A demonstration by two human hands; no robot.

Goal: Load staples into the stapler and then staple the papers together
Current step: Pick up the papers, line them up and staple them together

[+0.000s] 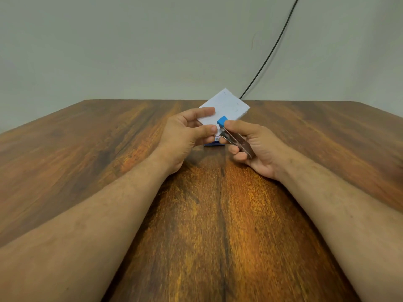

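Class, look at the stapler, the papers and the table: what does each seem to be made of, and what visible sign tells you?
Stapler: shiny grey body, likely metal; matte blue cap, probably plastic.
Papers: thin white sheets, matte, stacked edges showing.
Table: brown grain pattern, wood or wood-look laminate; cannot tell which.

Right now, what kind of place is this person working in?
Probably a plain indoor desk set up for office-type work: a bare wood-grain table against a blank pale wall, a black cable running down the wall, and a stapler and papers in the hands.
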